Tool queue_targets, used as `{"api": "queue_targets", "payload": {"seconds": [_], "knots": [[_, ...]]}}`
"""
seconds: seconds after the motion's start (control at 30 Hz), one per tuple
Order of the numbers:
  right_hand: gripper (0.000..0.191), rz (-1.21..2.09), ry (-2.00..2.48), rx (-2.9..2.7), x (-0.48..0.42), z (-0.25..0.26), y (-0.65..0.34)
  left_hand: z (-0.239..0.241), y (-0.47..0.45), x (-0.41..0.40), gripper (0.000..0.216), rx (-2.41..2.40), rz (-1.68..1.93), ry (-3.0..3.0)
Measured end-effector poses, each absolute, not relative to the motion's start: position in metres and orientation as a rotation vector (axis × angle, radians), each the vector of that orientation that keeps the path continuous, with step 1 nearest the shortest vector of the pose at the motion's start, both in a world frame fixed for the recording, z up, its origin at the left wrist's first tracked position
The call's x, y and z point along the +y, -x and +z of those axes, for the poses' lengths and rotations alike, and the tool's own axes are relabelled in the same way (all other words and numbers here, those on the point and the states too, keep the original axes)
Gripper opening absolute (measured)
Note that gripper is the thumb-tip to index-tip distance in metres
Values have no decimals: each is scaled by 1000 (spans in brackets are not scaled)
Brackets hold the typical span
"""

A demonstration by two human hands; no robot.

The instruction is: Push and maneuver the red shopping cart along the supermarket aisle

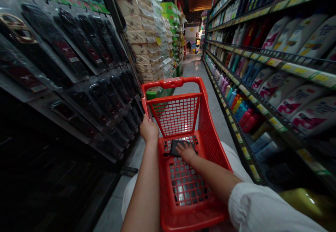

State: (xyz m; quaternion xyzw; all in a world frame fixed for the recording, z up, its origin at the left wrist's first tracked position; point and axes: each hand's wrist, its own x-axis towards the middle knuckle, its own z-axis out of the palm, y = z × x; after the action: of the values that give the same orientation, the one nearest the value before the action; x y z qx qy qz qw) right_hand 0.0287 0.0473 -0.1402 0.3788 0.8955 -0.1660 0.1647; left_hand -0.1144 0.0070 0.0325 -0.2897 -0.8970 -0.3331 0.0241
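A red plastic shopping cart [210, 134] stands in front of me in a store aisle. My left hand [148, 129] is closed around the cart's left rim. My right hand [186, 152] reaches down inside the cart, its fingers resting flat on a small dark flat package [175, 147] that lies on the cart's mesh floor. A white sleeve covers my right upper arm.
A rack of dark packaged items [78, 67] hangs close on the left. Shelves of shampoo and detergent bottles [275, 71] line the right. Stacked tissue packs [147, 32] stand ahead on the left. The tiled aisle floor [194, 71] runs ahead.
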Motion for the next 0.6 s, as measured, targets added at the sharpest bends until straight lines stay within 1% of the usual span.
{"api": "queue_targets", "payload": {"seconds": [0.07, 0.13, 0.2, 0.27, 0.4, 0.6], "knots": [[59, -456, -1347, 2364, 66, -138, -32, 32, 115, 7, 45, -2775, -1035, 893], [57, -447, -1469, 2235, 68, -139, -28, 32, 114, 8, 45, -2771, -1040, 892], [65, -470, -1483, 2171, 51, -145, -17, 33, 114, 8, 45, -2773, -1038, 886], [76, -494, -1395, 2211, 23, -152, -4, 33, 113, 9, 45, -2777, -1035, 882], [58, -467, -1082, 2513, -14, -165, 20, 33, 112, 8, 45, -2776, -1032, 889], [54, -522, -1088, 2607, 28, -164, 45, 31, 114, 7, 46, -2777, -1033, 883]]}}
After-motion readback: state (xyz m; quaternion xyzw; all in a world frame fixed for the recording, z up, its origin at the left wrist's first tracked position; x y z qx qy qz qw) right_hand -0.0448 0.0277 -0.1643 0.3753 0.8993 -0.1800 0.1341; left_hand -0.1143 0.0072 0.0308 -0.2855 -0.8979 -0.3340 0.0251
